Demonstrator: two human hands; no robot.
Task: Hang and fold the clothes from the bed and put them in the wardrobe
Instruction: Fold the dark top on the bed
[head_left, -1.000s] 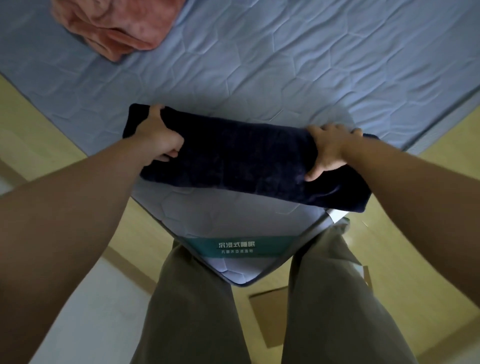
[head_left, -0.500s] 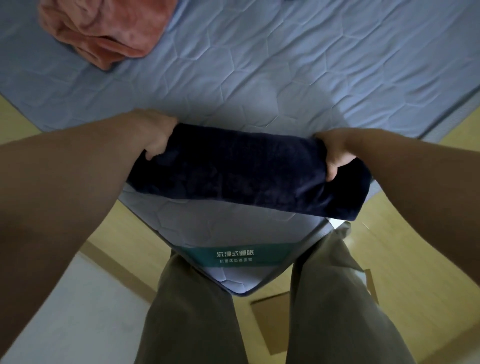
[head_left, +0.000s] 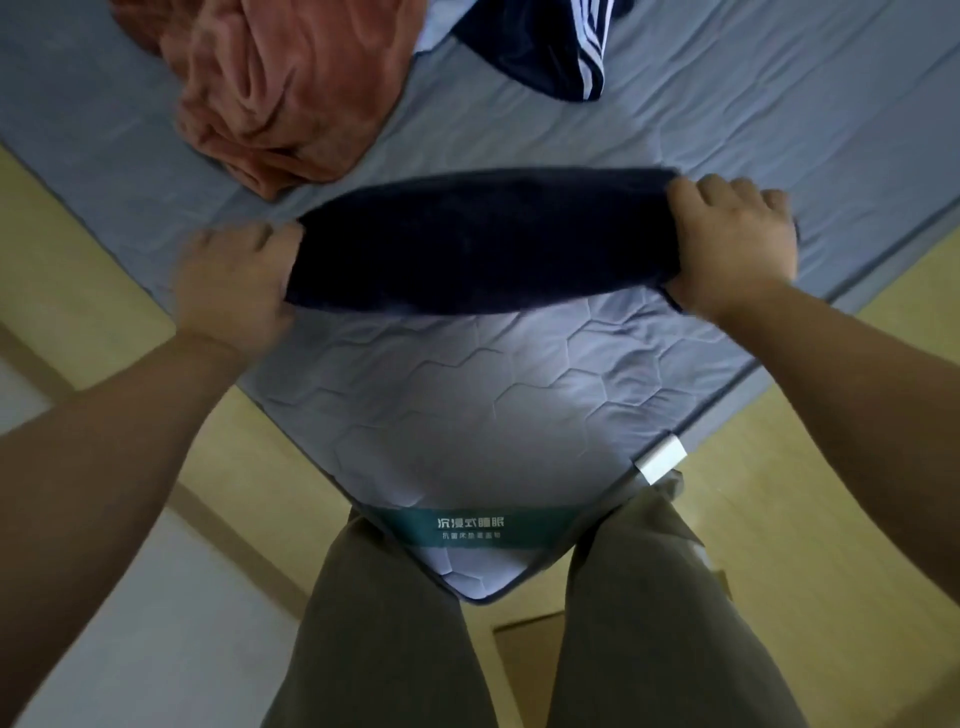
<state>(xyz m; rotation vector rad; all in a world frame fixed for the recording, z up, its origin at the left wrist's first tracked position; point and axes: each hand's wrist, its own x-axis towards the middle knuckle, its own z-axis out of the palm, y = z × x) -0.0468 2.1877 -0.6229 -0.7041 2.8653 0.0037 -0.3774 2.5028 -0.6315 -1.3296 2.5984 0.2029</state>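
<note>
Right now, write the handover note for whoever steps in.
Left hand grips the left end of the folded dark cloth; right hand grips its right end, over the bed near its corner.
Pink garment lies crumpled on the bed beyond it; striped garment lies farther back, unfolded.
Done: dark cloth folded into a long band.
Left: put it away, then handle the other two. The wardrobe is not in view.

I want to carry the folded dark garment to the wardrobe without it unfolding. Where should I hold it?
By its two short ends, one hand from each side, as the left hand and right hand grip the folded dark garment now. It is a long, narrow bundle stretched across the bed, so end grips likely keep its layers together.
</note>
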